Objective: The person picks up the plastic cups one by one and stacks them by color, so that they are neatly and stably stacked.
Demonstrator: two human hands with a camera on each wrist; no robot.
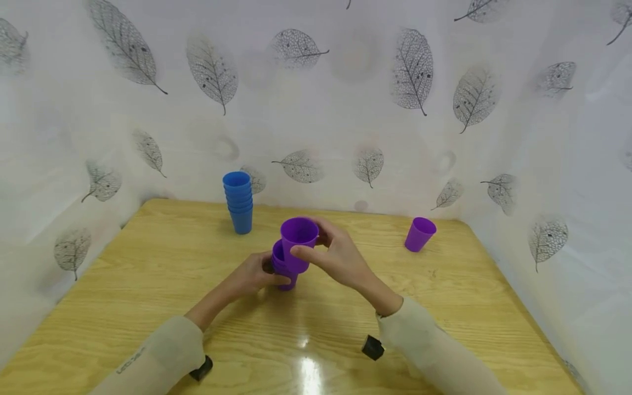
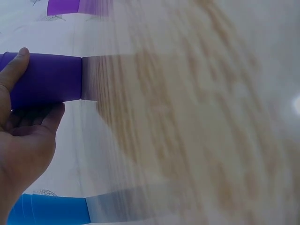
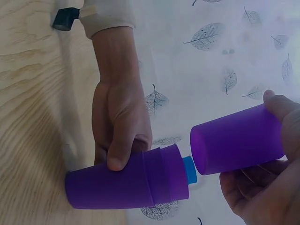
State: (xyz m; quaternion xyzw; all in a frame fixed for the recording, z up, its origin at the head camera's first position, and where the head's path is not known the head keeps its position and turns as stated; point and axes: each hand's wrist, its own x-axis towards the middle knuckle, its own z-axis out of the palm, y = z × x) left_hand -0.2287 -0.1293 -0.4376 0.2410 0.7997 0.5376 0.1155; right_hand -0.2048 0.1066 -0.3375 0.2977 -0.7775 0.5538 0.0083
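Observation:
My left hand (image 1: 254, 274) grips a short stack of purple cups (image 3: 117, 187), thumb on one side and fingers on the other. That stack stands upright on the table, its several rims showing in the right wrist view. A single purple cup (image 3: 239, 140) is held by my right hand (image 1: 340, 255), thumb on its near side and fingers behind. Its base is just above the stack's open mouth, and a small gap separates them in the right wrist view. Seen from the left wrist, the stack (image 2: 51, 79) meets its reflection on the glossy tabletop.
A tall stack of blue cups (image 1: 241, 211) stands at the back left of the wooden table (image 1: 148, 263). Another purple cup (image 1: 419, 235) is at the back right. Leaf-patterned cloth (image 1: 326, 109) hangs behind. Black wrist devices (image 1: 373, 348) show by both sleeves.

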